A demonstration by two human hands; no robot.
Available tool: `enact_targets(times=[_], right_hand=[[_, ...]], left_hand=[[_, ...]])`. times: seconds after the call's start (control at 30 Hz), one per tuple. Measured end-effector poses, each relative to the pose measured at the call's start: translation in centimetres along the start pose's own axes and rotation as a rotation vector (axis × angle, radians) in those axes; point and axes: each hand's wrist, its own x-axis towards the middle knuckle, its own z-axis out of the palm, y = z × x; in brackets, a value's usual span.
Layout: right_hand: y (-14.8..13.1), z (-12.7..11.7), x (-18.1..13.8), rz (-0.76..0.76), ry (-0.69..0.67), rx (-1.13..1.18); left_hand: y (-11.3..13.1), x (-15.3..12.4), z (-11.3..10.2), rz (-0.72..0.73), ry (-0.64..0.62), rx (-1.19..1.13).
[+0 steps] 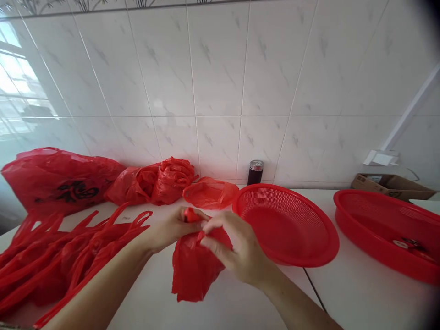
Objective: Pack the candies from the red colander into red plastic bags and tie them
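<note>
Between my two hands hangs a red plastic bag [197, 270], its lower end loose above the white table. My left hand [184, 227] is closed around the gathered upper part, and a bit of red plastic pokes up past the fingers. With thumb and fingers my right hand [235, 247] pinches the bag just beside it. To the left lies a spread of flat red plastic bags [68, 261] with their handles fanned out. A red perforated basket [292, 229] stands just right of my right hand.
Along the tiled wall sit a large filled red bag [62, 178], bundled red bags [173, 181] and a crumpled orange-red bag [211, 192]. A dark flask [255, 172] stands behind the basket. Farther right are a second red basket [371, 229] with small items inside and a cardboard box [395, 185].
</note>
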Motion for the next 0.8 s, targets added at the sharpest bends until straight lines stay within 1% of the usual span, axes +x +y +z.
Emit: enact_targets(times=[0.03, 0.07, 0.13, 0.17, 0.2, 0.23, 0.3, 0.33, 0.4, 0.43, 0.5, 0.57, 0.6, 0.63, 0.67, 0.73, 0.77, 0.8], right_hand=[[0.4, 0.0, 0.1, 0.036, 0.035, 0.028], [0.9, 0.2, 0.2, 0.109, 0.062, 0.075], [2.3, 0.7, 0.4, 0.294, 0.057, 0.177], [3.0, 1.0, 0.3, 0.373, 0.039, 0.224], [3.6, 1.3, 0.2, 0.433, 0.023, 0.276], [4.1, 1.6, 0.0, 0.476, 0.014, 0.338], [4.8, 2.0, -0.7, 0.515, -0.019, 0.499], [5.0, 2.0, -1.0, 0.524, -0.05, 0.576], [5.3, 1.9, -1.7, 0.537, -0.09, 0.655], [5.4, 1.8, -2.0, 0.538, -0.098, 0.656], [5.5, 1.6, -2.5, 0.534, -0.093, 0.632], [5.6, 1.9, -2.9, 0.532, -0.072, 0.637], [5.7, 2.2, -3.1, 0.541, -0.051, 0.646], [5.9, 2.7, -3.3, 0.559, -0.012, 0.647], [6.3, 3.2, -3.4, 0.577, 0.045, 0.63], [7.7, 4.5, -3.8, 0.618, 0.187, 0.54], [8.6, 5.1, -4.0, 0.649, 0.256, 0.488], [9.7, 5.6, -4.2, 0.688, 0.311, 0.445]], left_hand=[[0.2, -0.2, 0.0, -0.004, -0.019, 0.028], [0.3, -0.4, 0.1, -0.006, -0.032, 0.071], [0.2, -0.4, 0.5, 0.0, -0.027, 0.178], [-0.1, -0.3, 0.8, 0.001, 0.002, 0.232], [-0.5, -0.2, 1.2, 0.006, 0.06, 0.29], [-1.0, 0.0, 1.6, 0.026, 0.148, 0.351], [-2.2, 0.5, 2.5, 0.129, 0.345, 0.468], [-2.8, 0.6, 3.0, 0.197, 0.421, 0.507], [-3.9, 0.6, 3.8, 0.302, 0.519, 0.519], [-4.4, 0.4, 4.0, 0.319, 0.535, 0.497], [-5.4, -0.3, 4.5, 0.273, 0.513, 0.432], [-6.8, -1.3, 4.8, 0.193, 0.477, 0.344], [-7.6, -1.8, 5.0, 0.143, 0.485, 0.293], [-8.5, -2.4, 5.2, 0.078, 0.52, 0.245], [-9.5, -3.0, 5.5, -0.002, 0.583, 0.206], [-11.6, -4.4, 5.9, -0.163, 0.743, 0.146], [-12.6, -5.1, 6.2, -0.212, 0.824, 0.117], [-13.4, -5.9, 6.4, -0.229, 0.905, 0.08]])
